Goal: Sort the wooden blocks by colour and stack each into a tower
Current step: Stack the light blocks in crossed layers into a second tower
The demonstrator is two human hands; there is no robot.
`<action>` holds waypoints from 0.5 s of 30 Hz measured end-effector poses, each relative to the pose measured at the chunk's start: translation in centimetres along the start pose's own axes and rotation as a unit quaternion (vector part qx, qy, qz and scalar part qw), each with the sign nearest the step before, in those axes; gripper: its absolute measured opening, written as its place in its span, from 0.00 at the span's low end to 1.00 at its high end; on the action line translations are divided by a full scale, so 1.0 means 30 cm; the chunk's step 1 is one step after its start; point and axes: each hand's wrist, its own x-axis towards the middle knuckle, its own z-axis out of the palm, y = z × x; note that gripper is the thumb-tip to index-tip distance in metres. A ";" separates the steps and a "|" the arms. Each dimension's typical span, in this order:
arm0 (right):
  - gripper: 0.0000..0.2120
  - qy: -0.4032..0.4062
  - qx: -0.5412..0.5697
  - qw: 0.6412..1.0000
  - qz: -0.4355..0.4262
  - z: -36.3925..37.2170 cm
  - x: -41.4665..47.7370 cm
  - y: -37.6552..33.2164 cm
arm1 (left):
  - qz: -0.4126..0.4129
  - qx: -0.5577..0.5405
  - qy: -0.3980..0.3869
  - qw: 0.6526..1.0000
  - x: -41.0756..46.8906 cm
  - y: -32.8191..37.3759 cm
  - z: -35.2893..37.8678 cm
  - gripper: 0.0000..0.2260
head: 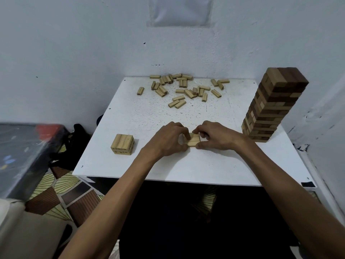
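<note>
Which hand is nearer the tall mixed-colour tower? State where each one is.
Right. The right hand grips the pale blocks just left of the tall tower; the left hand holds the same blocks from their other side, farther from the tower.

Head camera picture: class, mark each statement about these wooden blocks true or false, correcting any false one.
1. The left hand and right hand together hold a small flat set of light wooden blocks on the white square table. True.
2. The tall tower of mixed light and dark wooden blocks stands at the table's left side. False: it stands at the right side.
3. Loose light wooden blocks lie scattered near the table's far edge. True.
4. The short light wooden stack touches the left hand. False: it stands apart, further left.
</note>
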 end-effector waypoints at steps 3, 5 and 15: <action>0.27 0.035 0.006 0.999 -0.022 0.022 -0.015 0.014 | 0.001 -0.026 -0.004 1.000 0.007 -0.011 -0.002 0.12; 0.27 0.060 0.026 0.997 -0.049 0.042 -0.035 0.027 | 0.005 -0.037 0.000 0.999 0.009 -0.018 0.005 0.13; 0.13 0.162 0.020 0.980 -0.112 0.089 -0.056 -0.001 | 0.056 -0.034 -0.021 0.998 -0.004 -0.032 -0.025 0.16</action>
